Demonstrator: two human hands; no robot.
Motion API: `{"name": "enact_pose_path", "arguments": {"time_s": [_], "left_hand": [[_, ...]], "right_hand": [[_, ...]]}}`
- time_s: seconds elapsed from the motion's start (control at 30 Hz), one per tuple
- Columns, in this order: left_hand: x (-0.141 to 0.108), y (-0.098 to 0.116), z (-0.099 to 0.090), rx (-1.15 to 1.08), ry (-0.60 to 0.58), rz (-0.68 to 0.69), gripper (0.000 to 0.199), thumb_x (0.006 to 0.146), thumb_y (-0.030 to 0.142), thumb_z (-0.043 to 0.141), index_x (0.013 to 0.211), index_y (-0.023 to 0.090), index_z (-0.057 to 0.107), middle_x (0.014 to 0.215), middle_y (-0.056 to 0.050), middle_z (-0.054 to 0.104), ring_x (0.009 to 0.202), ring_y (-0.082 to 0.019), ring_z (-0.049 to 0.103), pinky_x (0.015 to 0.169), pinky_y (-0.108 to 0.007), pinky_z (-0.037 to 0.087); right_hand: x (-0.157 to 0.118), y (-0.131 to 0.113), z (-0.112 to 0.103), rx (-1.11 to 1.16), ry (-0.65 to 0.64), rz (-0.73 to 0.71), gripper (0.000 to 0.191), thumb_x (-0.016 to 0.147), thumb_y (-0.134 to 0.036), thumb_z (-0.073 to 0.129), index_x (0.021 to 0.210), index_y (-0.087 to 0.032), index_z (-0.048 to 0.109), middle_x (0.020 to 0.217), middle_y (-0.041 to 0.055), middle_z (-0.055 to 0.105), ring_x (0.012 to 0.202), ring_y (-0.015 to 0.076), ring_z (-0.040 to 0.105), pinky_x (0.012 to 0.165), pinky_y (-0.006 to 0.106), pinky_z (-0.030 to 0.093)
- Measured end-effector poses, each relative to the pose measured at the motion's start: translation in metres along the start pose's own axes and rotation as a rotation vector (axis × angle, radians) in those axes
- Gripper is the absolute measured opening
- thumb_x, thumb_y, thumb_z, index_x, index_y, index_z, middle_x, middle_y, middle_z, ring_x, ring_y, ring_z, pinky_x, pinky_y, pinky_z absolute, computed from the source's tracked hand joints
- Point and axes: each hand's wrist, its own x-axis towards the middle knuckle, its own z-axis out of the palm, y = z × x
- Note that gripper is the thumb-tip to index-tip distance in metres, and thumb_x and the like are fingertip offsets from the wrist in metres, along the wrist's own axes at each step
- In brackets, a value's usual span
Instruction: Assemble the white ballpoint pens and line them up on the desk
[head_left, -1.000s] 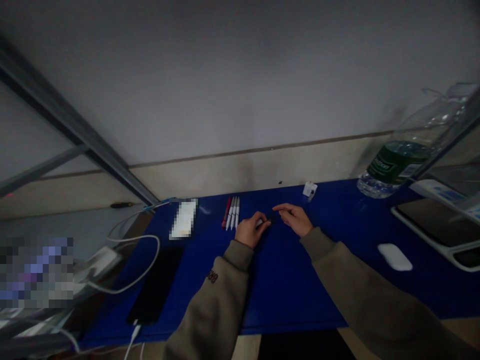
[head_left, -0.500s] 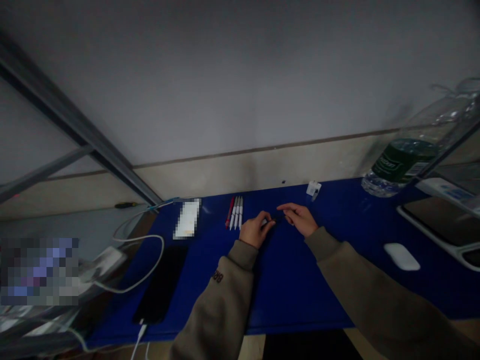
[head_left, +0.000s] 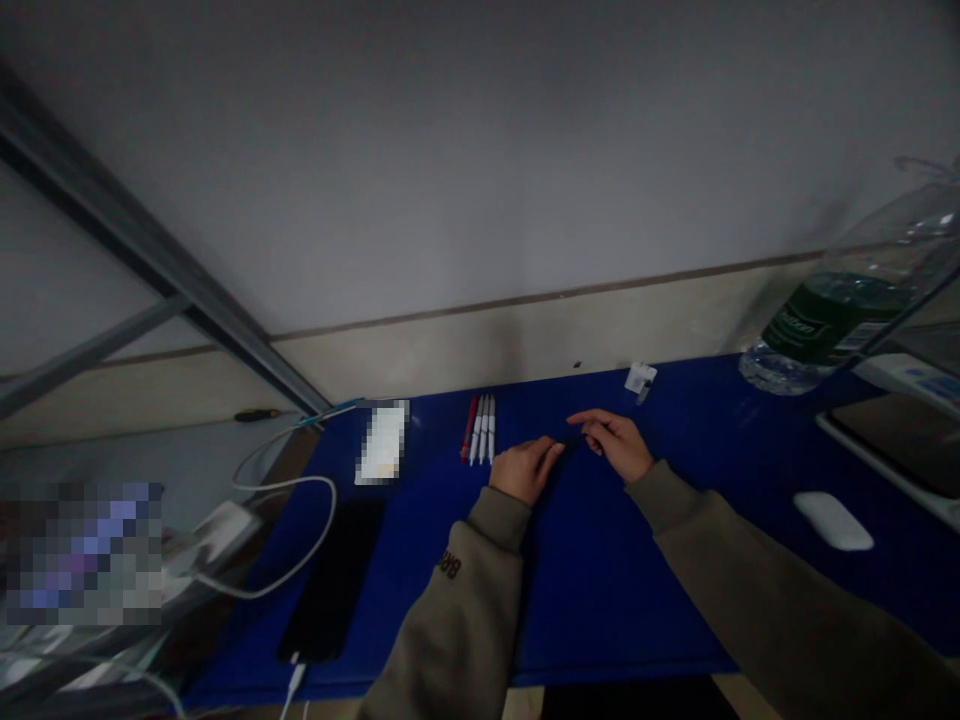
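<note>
I have both bare hands near the middle of the blue tabletop [head_left: 615, 590], just apart from each other. My left hand [head_left: 523, 468] is closed into a pinch, thumb against forefinger, and at its tips sits a small dark piece [head_left: 572, 441], in the gap between the two hands; it is too dim for me to name. My right hand [head_left: 611, 440] is half open, forefinger stretched out and the other fingers loosely curled, and I cannot tell whether it has hold of the piece too. Of containers, I have a big clear bottle [head_left: 832, 315] with a green label, at the back right by the wall; through the plastic I can't make out how much liquid it holds. Nearer to me lies a rounded white case-like object [head_left: 832, 521], whose inside I can't see. A small white-and-clear item [head_left: 640, 380] lies by the wall, beyond my right hand. Just beyond my left hand, a red pen [head_left: 469, 432] and three white pens [head_left: 483, 432] lie side by side.
</note>
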Motion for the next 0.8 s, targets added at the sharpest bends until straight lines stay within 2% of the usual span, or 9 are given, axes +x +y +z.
{"name": "enact_pose_path", "arguments": {"time_s": [0.2,0.33,0.43,0.5,0.63,0.8], "left_hand": [[0.000,0.003,0.001,0.096,-0.076,-0.002,0.043,0.093,0.049,0.021,0.097,0.024,0.056,0.086,-0.004,0.064,0.075,-0.016,0.062,0.056,-0.022,0.038],[0.000,0.004,0.004,0.108,-0.097,0.013,0.041,0.093,0.049,0.023,0.099,0.025,0.055,0.088,-0.004,0.064,0.073,-0.017,0.062,0.058,-0.023,0.041],[-0.001,0.006,0.004,0.101,-0.100,0.027,0.039,0.093,0.047,0.023,0.102,0.024,0.054,0.091,-0.004,0.064,0.074,-0.017,0.062,0.059,-0.024,0.043],[-0.002,0.008,0.003,0.089,-0.103,0.014,0.038,0.094,0.045,0.024,0.104,0.022,0.053,0.092,-0.006,0.064,0.075,-0.018,0.062,0.060,-0.024,0.043],[-0.003,0.010,0.001,0.049,-0.097,-0.014,0.039,0.093,0.045,0.026,0.108,0.020,0.052,0.090,-0.008,0.065,0.074,-0.019,0.063,0.061,-0.026,0.045],[-0.004,0.009,-0.001,0.069,-0.092,-0.053,0.046,0.090,0.051,0.027,0.102,0.019,0.057,0.085,-0.009,0.066,0.071,-0.020,0.063,0.059,-0.027,0.044]], "right_hand": [[-0.006,-0.006,0.005,-0.055,0.071,-0.035,0.028,0.077,-0.029,0.047,0.092,-0.015,0.067,0.052,-0.0022,0.044,0.049,0.0113,0.039,0.046,0.025,0.029],[-0.013,-0.009,0.011,-0.165,0.023,-0.059,0.028,0.082,-0.030,0.046,0.095,-0.017,0.067,0.058,0.0004,0.053,0.053,0.0128,0.045,0.049,0.025,0.034],[-0.020,-0.014,0.021,-0.257,-0.056,-0.110,0.030,0.086,-0.033,0.043,0.100,-0.019,0.066,0.077,0.0044,0.064,0.066,0.0160,0.056,0.061,0.029,0.044],[-0.025,-0.018,0.027,-0.309,-0.081,-0.180,0.032,0.089,-0.034,0.040,0.107,-0.021,0.064,0.098,0.0067,0.065,0.087,0.0190,0.059,0.078,0.033,0.046],[-0.031,-0.023,0.036,-0.346,-0.112,-0.293,0.040,0.093,-0.038,0.034,0.124,-0.022,0.054,0.115,0.0090,0.059,0.108,0.0211,0.054,0.097,0.038,0.039],[-0.034,-0.027,0.038,-0.203,-0.230,-0.214,0.047,0.095,-0.042,0.024,0.133,-0.023,0.044,0.124,0.0075,0.056,0.118,0.0204,0.048,0.105,0.041,0.032]]}}
